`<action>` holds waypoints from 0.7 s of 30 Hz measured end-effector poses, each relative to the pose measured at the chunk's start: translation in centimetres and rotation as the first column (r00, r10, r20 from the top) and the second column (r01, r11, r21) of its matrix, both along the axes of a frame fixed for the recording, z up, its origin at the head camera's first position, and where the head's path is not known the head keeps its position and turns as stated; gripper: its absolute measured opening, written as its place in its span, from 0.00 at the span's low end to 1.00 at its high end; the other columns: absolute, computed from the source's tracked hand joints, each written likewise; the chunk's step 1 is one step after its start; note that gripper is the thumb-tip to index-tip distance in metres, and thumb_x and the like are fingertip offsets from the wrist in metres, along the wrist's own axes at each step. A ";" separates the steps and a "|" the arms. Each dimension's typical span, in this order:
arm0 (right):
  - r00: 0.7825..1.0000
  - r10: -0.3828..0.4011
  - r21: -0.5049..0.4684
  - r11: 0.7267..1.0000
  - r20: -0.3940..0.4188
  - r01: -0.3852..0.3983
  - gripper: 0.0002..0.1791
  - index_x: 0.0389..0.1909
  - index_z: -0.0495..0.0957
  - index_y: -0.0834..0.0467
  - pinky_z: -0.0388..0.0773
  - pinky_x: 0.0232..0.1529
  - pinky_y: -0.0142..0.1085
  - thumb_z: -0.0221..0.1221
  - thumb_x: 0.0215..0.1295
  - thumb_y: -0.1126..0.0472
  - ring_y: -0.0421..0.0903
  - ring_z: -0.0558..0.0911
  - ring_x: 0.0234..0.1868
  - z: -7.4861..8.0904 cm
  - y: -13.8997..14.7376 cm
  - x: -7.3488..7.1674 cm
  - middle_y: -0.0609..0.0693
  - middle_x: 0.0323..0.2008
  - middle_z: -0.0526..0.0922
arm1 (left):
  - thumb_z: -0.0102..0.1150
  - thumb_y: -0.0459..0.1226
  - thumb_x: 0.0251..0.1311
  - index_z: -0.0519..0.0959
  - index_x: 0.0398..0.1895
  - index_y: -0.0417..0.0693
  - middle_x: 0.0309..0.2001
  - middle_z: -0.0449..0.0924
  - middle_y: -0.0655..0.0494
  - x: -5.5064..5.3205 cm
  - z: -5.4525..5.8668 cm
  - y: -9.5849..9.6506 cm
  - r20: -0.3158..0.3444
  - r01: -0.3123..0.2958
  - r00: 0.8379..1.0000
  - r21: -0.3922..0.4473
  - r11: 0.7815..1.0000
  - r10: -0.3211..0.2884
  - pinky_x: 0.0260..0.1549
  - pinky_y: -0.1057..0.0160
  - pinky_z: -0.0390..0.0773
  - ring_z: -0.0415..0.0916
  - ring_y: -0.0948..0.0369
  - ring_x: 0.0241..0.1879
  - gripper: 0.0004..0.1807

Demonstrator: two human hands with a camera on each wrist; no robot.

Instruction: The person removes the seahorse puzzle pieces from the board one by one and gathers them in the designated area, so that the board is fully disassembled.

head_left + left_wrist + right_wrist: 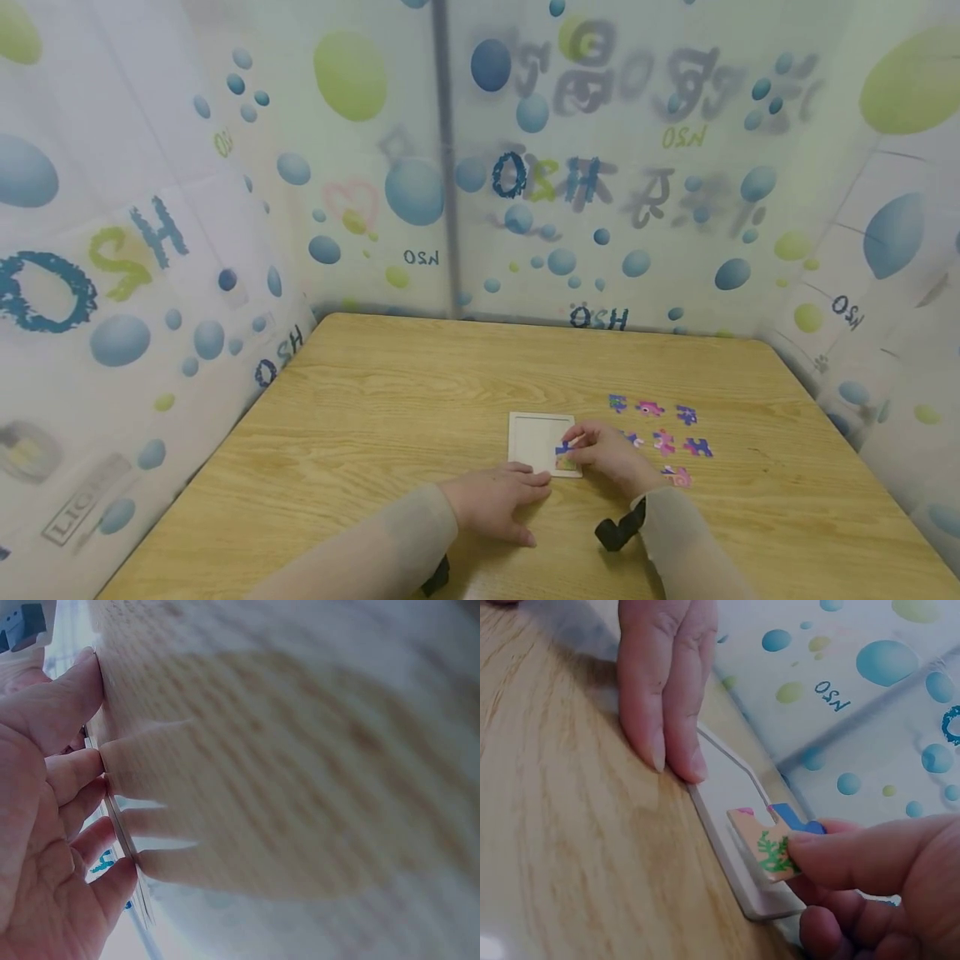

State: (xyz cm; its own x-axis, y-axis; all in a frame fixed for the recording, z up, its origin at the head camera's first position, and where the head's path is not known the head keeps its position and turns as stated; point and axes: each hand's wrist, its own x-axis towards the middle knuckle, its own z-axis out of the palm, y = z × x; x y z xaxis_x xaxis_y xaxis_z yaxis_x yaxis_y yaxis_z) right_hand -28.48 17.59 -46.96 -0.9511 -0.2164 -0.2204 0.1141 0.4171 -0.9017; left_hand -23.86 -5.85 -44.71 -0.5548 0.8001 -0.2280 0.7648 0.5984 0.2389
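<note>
A jigsaw piece (761,844), orange and blue with a green plant print, is pinched between the thumb and fingers of my right hand (611,454). It is held over the near right corner of a pale square puzzle tray (532,437), slightly tilted in the right wrist view. My left hand (498,500) lies with fingers extended, their tips touching the tray's near edge. In the right wrist view two fingers (679,742) of that hand rest at the tray's edge. No other piece shows in the tray.
Several loose puzzle pieces lie in rows to the tray's right, among them a pink piece with an eye (649,408) and a purple-blue piece (698,447). My right hand partly covers some. The wooden table (360,400) meets patterned curtains (375,167) at its back and sides.
</note>
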 end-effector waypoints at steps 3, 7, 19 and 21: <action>1.000 -0.009 -0.054 0.998 0.029 0.010 0.11 0.43 0.78 0.61 0.67 0.27 0.33 0.63 0.58 0.68 0.47 0.71 0.28 0.2 0.2 -0.1 0.52 0.28 0.75 | 0.56 0.58 0.61 0.63 0.72 0.53 0.73 0.55 0.63 -0.1 0.0 0.0 0.002 0.001 1.000 -0.003 1.000 -0.001 0.67 0.61 0.58 0.53 0.58 0.72 0.38; 0.998 -0.035 -0.070 0.997 0.050 0.038 0.12 0.43 0.78 0.61 0.66 0.27 0.34 0.64 0.58 0.66 0.47 0.71 0.28 0.6 0.3 -0.2 0.51 0.28 0.75 | 0.56 0.58 0.61 0.63 0.72 0.54 0.73 0.54 0.65 -0.2 -0.1 0.1 0.026 -0.011 1.000 -0.005 1.000 0.012 0.67 0.61 0.58 0.52 0.59 0.72 0.38; 0.998 -0.014 -0.158 0.987 0.059 0.023 0.15 0.46 0.76 0.64 0.66 0.37 0.39 0.63 0.59 0.66 0.50 0.71 0.37 1.9 2.7 -0.3 0.53 0.38 0.76 | 0.57 0.58 0.60 0.63 0.72 0.55 0.73 0.53 0.65 0.0 0.0 0.1 0.022 -0.024 0.999 -0.016 1.000 0.024 0.68 0.61 0.57 0.51 0.59 0.72 0.38; 0.998 -0.006 -0.141 0.990 0.061 0.015 0.14 0.46 0.76 0.64 0.66 0.36 0.39 0.63 0.59 0.65 0.50 0.70 0.37 2.0 3.6 -0.4 0.53 0.38 0.76 | 0.57 0.59 0.60 0.63 0.72 0.55 0.73 0.54 0.65 0.1 0.0 0.2 0.013 -0.023 1.000 -0.017 1.000 0.023 0.68 0.62 0.57 0.51 0.59 0.72 0.38</action>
